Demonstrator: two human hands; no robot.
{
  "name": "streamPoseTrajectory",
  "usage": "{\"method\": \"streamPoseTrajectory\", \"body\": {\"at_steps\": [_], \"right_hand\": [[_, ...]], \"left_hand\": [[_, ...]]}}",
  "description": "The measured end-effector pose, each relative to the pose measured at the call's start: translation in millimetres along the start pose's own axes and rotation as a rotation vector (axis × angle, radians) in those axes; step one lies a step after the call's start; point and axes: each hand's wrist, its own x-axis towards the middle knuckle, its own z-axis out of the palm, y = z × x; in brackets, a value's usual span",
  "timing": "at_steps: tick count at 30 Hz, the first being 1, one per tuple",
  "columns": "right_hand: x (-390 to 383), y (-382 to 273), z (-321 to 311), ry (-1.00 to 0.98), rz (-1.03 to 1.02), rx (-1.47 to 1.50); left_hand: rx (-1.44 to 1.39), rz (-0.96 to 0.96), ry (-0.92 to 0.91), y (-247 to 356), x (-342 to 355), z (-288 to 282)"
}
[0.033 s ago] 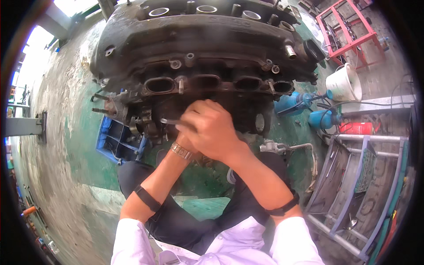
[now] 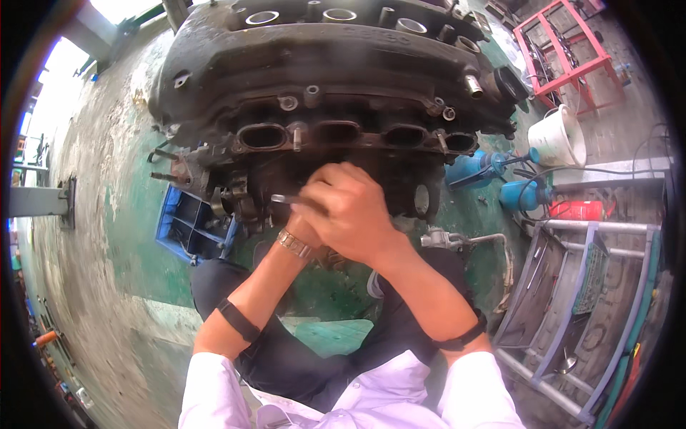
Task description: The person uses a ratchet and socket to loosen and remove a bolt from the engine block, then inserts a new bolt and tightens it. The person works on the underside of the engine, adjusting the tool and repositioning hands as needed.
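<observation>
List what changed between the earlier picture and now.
The right hand and the metal tool in its grip shifted slightly rightward. Nothing was visibly taken up or let go. The engine and blue tray look unmoved.

White bucket near two blue containers (red metal frame beyond), divided blue crate at left

A grimy engine stands in a mechanical workshop with a worn, green-painted floor, a blue divided crate at left and a red metal frame at far right
</observation>
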Motion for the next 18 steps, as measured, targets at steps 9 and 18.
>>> {"method": "streamPoseTrajectory", "body": {"at_steps": [9,18], "right_hand": [[-49.6,33.7,-46.5,0.072,0.791,0.692],[-83.8,79.9,-54.9,0.356,1.03,1.181]], "left_hand": [[0.222,-0.143,0.173,11.8,-1.9,10.9],[0.265,-0.104,0.198,1.7,-0.3,40.2]]}}
